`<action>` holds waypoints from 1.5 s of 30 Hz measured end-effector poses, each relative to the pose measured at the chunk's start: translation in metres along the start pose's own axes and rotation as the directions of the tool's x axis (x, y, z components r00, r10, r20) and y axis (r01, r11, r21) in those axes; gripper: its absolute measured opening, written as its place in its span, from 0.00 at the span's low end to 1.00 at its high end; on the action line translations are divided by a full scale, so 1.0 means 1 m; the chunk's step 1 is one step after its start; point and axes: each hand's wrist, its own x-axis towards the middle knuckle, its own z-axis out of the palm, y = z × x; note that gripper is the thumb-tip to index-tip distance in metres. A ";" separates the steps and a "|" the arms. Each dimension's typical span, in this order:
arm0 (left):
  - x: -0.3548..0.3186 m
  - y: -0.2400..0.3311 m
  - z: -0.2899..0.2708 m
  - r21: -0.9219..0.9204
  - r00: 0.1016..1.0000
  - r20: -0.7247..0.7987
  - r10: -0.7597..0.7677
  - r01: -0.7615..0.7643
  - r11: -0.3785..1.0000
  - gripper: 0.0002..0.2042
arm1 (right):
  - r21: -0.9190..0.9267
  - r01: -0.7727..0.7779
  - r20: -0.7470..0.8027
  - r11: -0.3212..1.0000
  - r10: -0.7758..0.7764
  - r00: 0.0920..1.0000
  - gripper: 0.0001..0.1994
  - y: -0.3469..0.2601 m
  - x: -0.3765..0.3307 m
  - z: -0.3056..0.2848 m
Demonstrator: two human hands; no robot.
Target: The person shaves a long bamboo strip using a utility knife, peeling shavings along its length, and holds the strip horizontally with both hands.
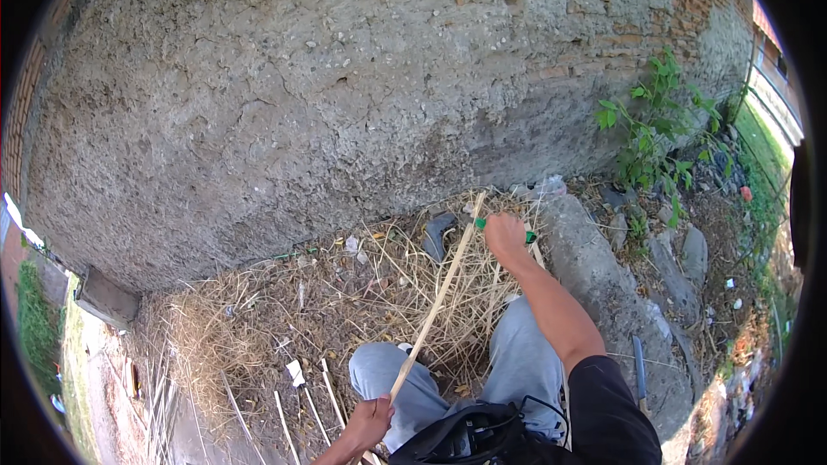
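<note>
A long, pale wooden strip (441,297) slants from my lap up to the straw-covered ground near the wall. My left hand (369,424) is closed round its lower end, beside my left knee. Close to the strip's far end, my right hand (506,238) is closed on a green tool (480,224) that shows on both sides of the fist. The tool touches or nearly touches the strip; its working part is hidden by my fingers, so its kind cannot be made out.
A rough plastered wall (345,103) rises ahead. Dry straw (224,319) covers the ground, with several thin strips (286,426) at lower left. To my right are a concrete slab (586,250), a long blue-grey blade (639,368) and a leafy plant (655,129). A dark shard (438,235) lies ahead.
</note>
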 end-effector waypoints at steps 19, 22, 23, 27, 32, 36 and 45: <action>-0.022 -0.032 -0.023 0.099 0.913 -0.276 0.300 -0.284 0.954 0.23 | 0.458 -0.565 0.497 0.686 0.330 0.803 0.14 0.052 0.005 0.011; 0.002 -0.015 -0.028 -0.257 0.958 -0.124 0.259 -0.283 0.924 0.17 | 0.275 -0.317 0.302 0.908 0.232 0.925 0.16 0.058 -0.013 0.008; 0.006 -0.008 -0.032 -0.415 0.973 -0.021 0.229 -0.217 0.884 0.16 | 0.165 -0.218 0.215 0.962 0.181 0.960 0.16 0.054 -0.018 0.000; 0.021 0.012 -0.039 -0.586 0.980 0.084 0.183 -0.100 0.804 0.19 | 0.264 -0.193 0.307 0.945 0.107 0.946 0.14 -0.005 -0.035 -0.063; 0.040 0.032 -0.034 -0.624 0.983 0.156 0.101 0.018 0.782 0.21 | 0.458 0.110 0.186 0.882 -0.216 0.958 0.09 -0.062 -0.071 -0.076; 0.060 0.033 -0.020 -0.670 0.986 0.118 0.120 -0.010 0.742 0.24 | 0.421 0.155 0.247 0.893 -0.278 0.928 0.09 -0.089 -0.095 -0.066; 0.068 0.053 -0.004 -0.646 0.981 0.159 0.111 0.019 0.763 0.26 | 0.361 0.330 0.112 0.872 -0.392 0.913 0.06 -0.119 -0.113 -0.041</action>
